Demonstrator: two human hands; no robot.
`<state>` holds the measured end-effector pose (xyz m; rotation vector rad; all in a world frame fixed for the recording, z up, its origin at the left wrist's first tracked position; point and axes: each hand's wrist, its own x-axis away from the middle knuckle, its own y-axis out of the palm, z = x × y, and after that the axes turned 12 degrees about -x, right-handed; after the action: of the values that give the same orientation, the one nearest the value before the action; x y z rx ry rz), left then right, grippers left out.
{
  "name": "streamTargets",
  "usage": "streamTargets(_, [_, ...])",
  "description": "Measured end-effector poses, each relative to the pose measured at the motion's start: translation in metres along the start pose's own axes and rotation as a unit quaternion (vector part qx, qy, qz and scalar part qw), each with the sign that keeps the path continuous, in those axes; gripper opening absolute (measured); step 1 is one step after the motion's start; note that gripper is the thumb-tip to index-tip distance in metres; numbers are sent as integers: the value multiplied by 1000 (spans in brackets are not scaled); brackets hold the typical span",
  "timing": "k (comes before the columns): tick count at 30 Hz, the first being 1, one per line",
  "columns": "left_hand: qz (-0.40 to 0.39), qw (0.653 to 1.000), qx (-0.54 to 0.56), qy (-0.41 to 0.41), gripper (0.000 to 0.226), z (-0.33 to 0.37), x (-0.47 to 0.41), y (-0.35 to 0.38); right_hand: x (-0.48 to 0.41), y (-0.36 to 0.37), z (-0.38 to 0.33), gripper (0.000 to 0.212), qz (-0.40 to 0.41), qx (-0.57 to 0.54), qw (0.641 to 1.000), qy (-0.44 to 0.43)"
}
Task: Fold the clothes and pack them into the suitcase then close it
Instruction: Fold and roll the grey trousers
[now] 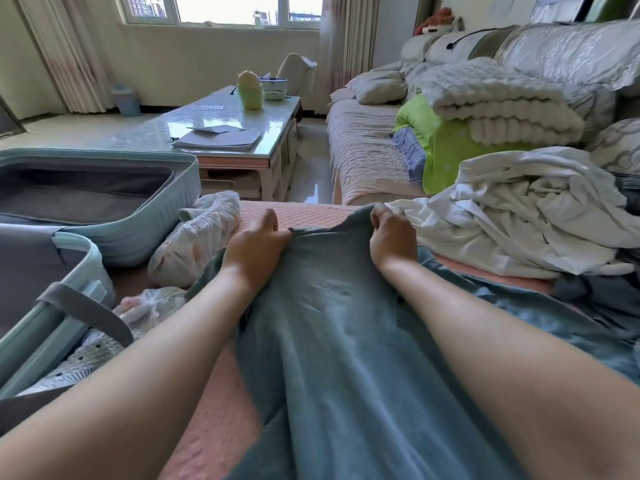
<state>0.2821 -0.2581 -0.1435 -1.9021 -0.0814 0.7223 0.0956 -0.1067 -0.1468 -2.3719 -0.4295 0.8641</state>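
A blue-grey garment (pixel 329 341) lies spread lengthwise on the pink sofa cover (pixel 214 420) in front of me. My left hand (pixel 258 242) grips its far edge on the left, and my right hand (pixel 391 237) grips the same edge on the right, both with curled fingers. The light green suitcase (pixel 166 216) lies open at the left, its grey-lined halves showing. A white patterned garment (pixel 197 237) sits crumpled beside the suitcase. A heap of white clothes (pixel 519 216) lies at the right.
A glass coffee table (pixel 242 133) with papers and a green jar stands ahead. The sofa section beyond holds folded white blankets (pixel 495 102) and a lime green cover (pixel 446 150). More patterned cloth (pixel 86 355) lies by the near suitcase half.
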Motion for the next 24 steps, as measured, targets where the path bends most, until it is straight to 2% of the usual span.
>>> streamTargets(1, [-25,999,-3,-22,17,-1,-3,1,-3,2,-1,27,-4,-7,1000,7])
streamTargets(2, [-93,995,-9,-35,24,-1,-6,4,-4,5,-1,29,-31,-9,999,16])
streamTargets(4, [-227,972,-59,-20,36,0,-5,6,2,13,-2,36,-156,14,987,47])
streamTargets(6, [-296,952,-74,-9,46,-1,3,6,17,16,-5,47,-297,72,949,78])
streamTargets(7, [-307,950,-64,-16,51,-2,8,4,25,15,-6,54,-337,92,933,85])
streamTargets(9, [-280,959,-36,-34,59,-3,21,-6,38,11,-10,58,-352,107,928,67])
streamTargets(12, [-149,987,27,-46,65,1,51,-28,60,-7,-23,56,-346,98,932,35])
streamTargets(14, [-54,994,83,-47,52,2,74,-40,80,-23,-35,53,-346,84,934,26])
streamTargets(16, [-10,992,119,-41,35,6,99,-59,105,-38,-46,47,-346,59,936,12])
streamTargets(19, [-44,982,163,-85,10,14,139,-94,145,-62,-63,39,-359,50,932,-19])
streamTargets(21, [-51,985,152,-56,4,22,168,-111,172,-75,-73,37,-364,61,928,-43])
streamTargets(22, [-80,987,135,-43,9,27,181,-117,186,-81,-77,36,-366,63,927,-49])
streamTargets(24, [-191,975,103,-58,29,36,203,-128,211,-90,-83,36,-367,55,927,-53])
